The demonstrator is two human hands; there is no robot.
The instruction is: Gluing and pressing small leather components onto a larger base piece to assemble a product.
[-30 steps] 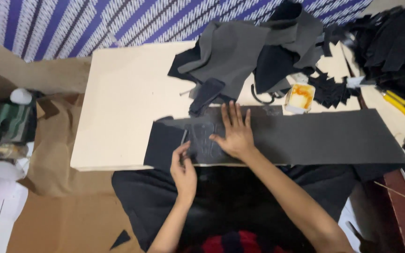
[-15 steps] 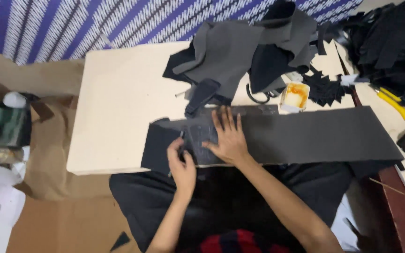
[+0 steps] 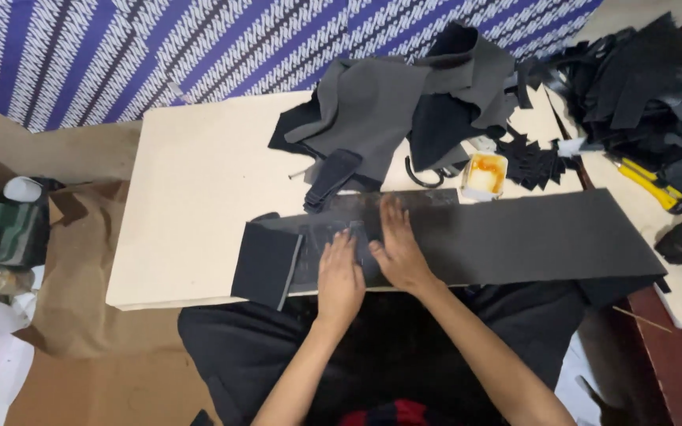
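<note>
Board: a pale wooden work board lies across the person's lap, with striped blue and white cloth beyond it.
Long sheet: a long dark grey sheet lies along the near edge of the board, its left end folded into a black flap.
Scrap heap: grey and black offcuts are piled at the far side of the board, more black pieces to the right.
Right hand: right hand lies flat, palm down, fingers stretched and nearly together, pressing the sheet; it grips nothing.
Left hand: left hand lies palm down just beside the right, fingers loosely extended on the sheet, grasping nothing visible.
Glue tub: small white tub with orange paste, just beyond the sheet.
Knife: yellow utility knife, far right.
</note>
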